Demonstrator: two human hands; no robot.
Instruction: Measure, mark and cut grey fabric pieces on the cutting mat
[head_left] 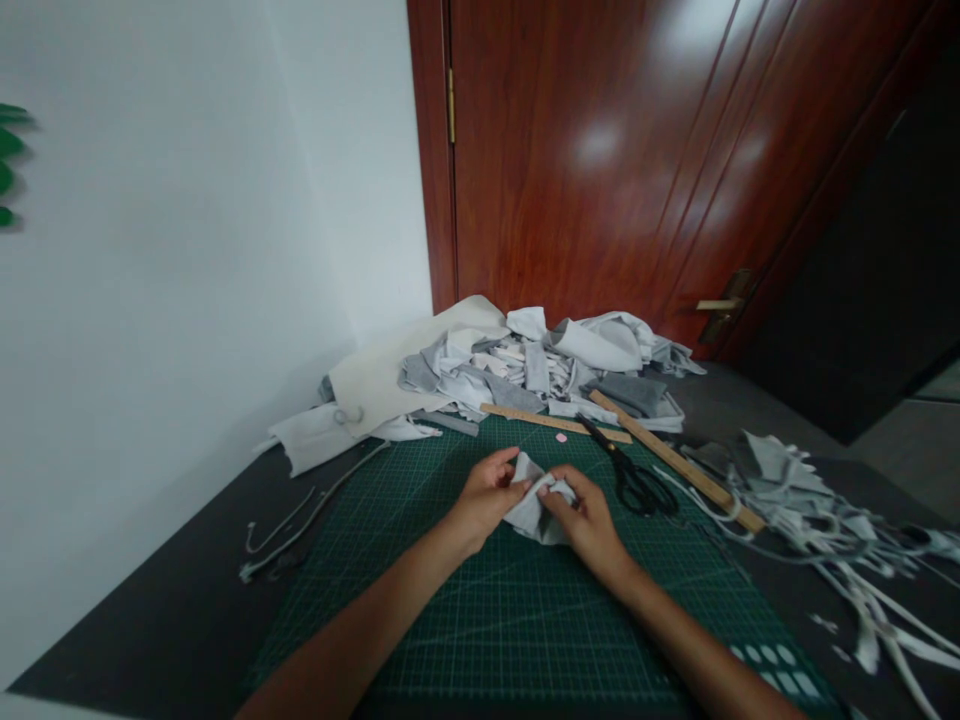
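A small piece of light grey cloth (534, 519) is held between both hands above the green cutting mat (480, 640). My left hand (489, 492) pinches its left side, with the thumb on the cloth. On the other side my right hand (583, 512) grips the bunched upper right part between thumb and fingers. The cloth looks folded, and its lower edge hangs below the fingers. Black scissors (637, 484) lie on the mat to the right of my right hand, beside a small pink piece (561, 438).
Two wooden rulers (555, 422) (675, 460) lie beyond and right of the hands. Heaped grey and white fabric (480, 375) lines the back. Tangled strips (817, 520) cover the right side; thin cords (315, 510) lie left. A wooden door (585, 180) stands behind.
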